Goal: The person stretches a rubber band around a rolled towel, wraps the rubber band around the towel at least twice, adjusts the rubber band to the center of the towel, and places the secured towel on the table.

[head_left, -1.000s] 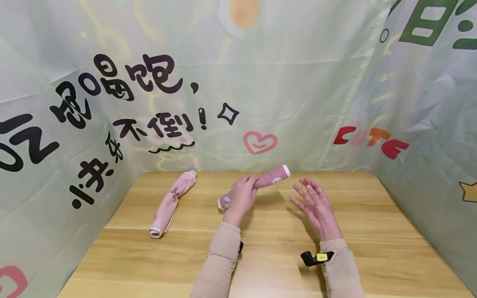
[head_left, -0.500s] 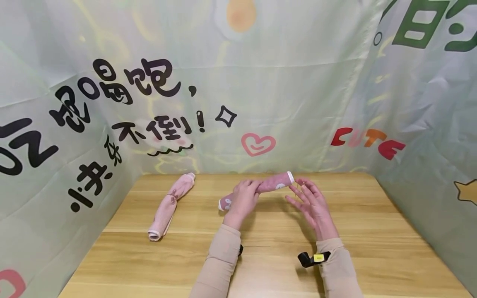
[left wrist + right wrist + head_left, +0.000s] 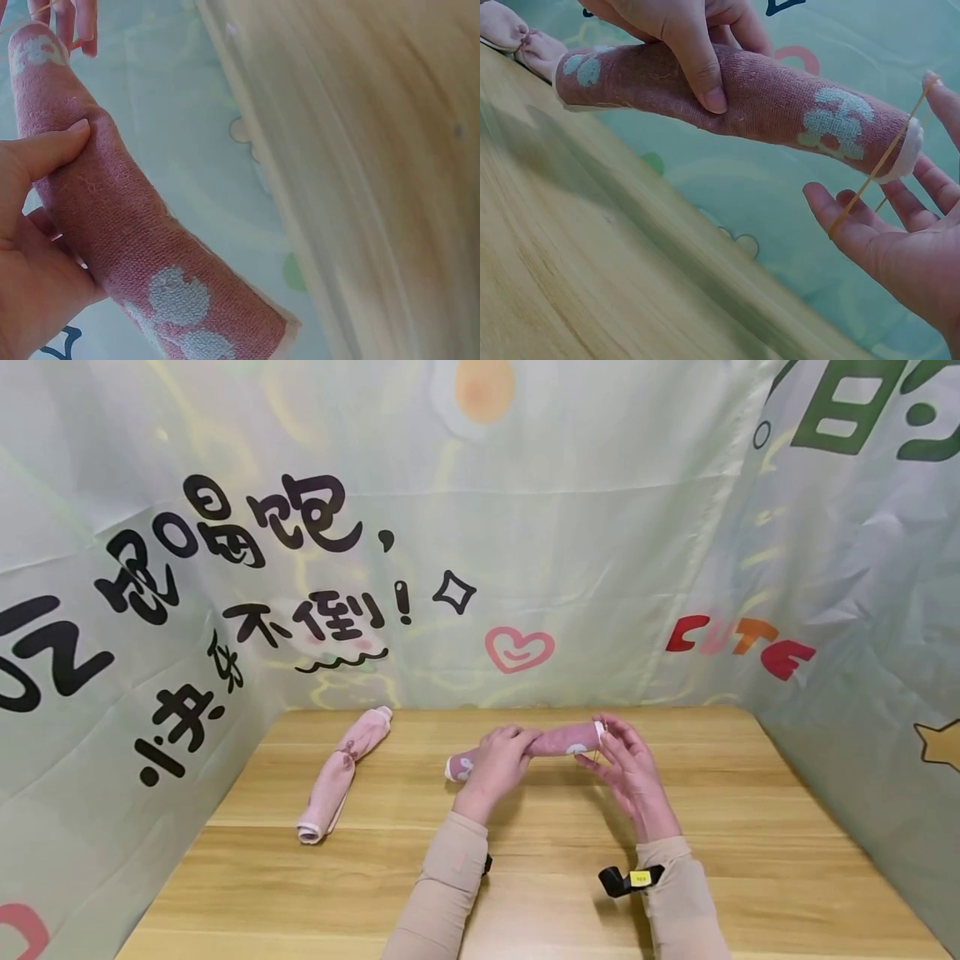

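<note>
My left hand [image 3: 495,766] grips a rolled dark pink towel [image 3: 557,742] around its middle, thumb on top, and holds it above the table. White patches and a white edge mark the towel [image 3: 769,97] in the right wrist view. My right hand [image 3: 637,777] has its fingers spread apart, with a thin yellow rubber band [image 3: 874,175] stretched across them. The band loops around the towel's right end without pressing into it. On the left lies a lighter pink rolled towel [image 3: 327,793], narrowed at its middle; what ties it is too small to tell.
A wooden table [image 3: 555,893] lies under both hands. Printed fabric walls [image 3: 600,543] stand behind it and at both sides. Black wrist straps, one with a yellow label [image 3: 641,878], sit on the sleeves.
The dark pink towel has moved right in my left hand and tilted closer to level. Its right end has gone between the spread fingers of my right hand, inside the rubber band.
</note>
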The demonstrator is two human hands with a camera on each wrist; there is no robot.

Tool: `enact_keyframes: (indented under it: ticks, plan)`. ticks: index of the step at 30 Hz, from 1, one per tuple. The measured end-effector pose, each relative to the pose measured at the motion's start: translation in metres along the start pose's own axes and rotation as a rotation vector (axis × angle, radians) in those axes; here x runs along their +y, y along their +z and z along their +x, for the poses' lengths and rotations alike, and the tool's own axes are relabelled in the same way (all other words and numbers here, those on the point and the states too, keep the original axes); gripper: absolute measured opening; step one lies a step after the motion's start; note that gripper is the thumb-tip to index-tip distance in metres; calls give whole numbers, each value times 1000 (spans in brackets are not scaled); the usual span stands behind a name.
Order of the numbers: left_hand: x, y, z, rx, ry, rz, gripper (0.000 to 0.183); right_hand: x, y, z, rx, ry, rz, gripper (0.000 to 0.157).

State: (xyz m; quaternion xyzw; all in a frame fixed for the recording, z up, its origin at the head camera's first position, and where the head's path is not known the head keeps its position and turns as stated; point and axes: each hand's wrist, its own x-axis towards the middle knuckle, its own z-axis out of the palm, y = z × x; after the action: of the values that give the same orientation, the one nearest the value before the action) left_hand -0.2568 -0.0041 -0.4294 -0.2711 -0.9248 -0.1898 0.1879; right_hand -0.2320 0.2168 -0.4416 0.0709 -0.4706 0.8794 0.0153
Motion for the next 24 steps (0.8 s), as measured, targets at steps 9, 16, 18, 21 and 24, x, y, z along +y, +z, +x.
enact_keyframes:
  ticks: [9, 16, 18, 21, 24]
  plan:
    - [3, 0, 1, 101, 8, 10, 30, 0, 1, 0, 16, 17, -13, 25]
    - [6, 0, 1, 142, 4, 33, 30, -1, 7, 0, -23, 52, 67, 21]
    - [6, 1, 1, 131, 10, 37, 30, 0, 9, 0, -21, 50, 94, 21]
    - [7, 1, 1, 100, 17, 39, 31, 1, 11, 0, -25, 23, 107, 21]
    - [7, 1, 0, 71, 19, 47, 31, 2, 12, 0, -37, -5, 96, 23]
